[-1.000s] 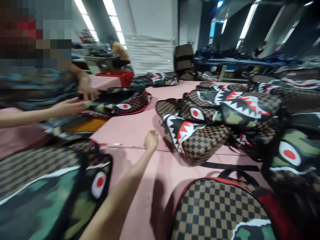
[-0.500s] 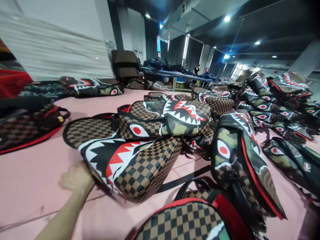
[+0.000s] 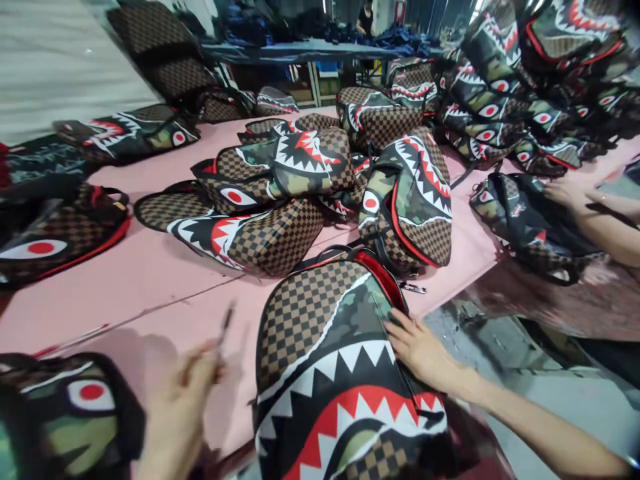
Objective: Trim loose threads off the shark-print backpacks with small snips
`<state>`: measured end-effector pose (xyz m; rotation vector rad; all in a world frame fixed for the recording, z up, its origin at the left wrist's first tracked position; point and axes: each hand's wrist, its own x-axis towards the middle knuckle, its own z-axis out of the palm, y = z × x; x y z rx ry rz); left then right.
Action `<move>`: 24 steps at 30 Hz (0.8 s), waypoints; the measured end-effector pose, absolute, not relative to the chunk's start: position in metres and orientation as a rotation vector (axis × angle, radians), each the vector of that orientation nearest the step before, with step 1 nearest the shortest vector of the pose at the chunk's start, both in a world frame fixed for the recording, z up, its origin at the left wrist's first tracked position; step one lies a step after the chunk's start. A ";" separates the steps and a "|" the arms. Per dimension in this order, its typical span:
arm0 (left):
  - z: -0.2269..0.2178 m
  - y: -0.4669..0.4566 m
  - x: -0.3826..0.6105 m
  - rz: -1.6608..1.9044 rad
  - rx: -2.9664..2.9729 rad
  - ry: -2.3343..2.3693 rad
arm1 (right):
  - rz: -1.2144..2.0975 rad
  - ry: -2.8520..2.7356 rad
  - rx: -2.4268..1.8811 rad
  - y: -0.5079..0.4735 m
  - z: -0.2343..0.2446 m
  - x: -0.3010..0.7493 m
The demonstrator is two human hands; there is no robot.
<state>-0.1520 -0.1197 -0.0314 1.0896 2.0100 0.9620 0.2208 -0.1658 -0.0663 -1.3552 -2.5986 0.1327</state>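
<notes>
My left hand [image 3: 193,387] is closed around a slim dark tool [image 3: 228,323], which points up from the fingers; it is too blurred to name its kind. A backpack [image 3: 325,320] with brown checks, camouflage patches and a printed shark mouth stands in front of me, its red-lined top partly unzipped. Along the right edge of this backpack lies my right hand [image 3: 417,350], fingers stretched out and touching the fabric. Another shark-print bag [image 3: 85,407], with a red and white eye, sits left of my left hand.
Several shark-print backpacks [image 3: 270,233] lie across the pink tabletop [image 3: 190,300], with a pile of them [image 3: 490,113] at the back right. At the right edge, another person's hand [image 3: 570,193] is on a dark bag [image 3: 530,220]. A white pillar wrapped in film [image 3: 50,73] rises at the left.
The view has tilted down. My left hand has left the checked bag's side and now holds the slim tool. My right hand has come into view on the front backpack, which now shows more fully.
</notes>
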 end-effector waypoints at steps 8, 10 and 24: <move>-0.021 -0.186 0.050 0.611 1.187 1.317 | -0.027 -2.412 -1.302 -0.174 -0.037 0.208; -0.019 -0.177 0.061 0.567 1.249 1.268 | -0.001 -2.330 -1.409 -0.167 -0.040 0.206; -0.045 0.034 0.033 0.018 2.451 1.691 | 1.169 -1.270 -1.116 -0.111 -0.091 0.214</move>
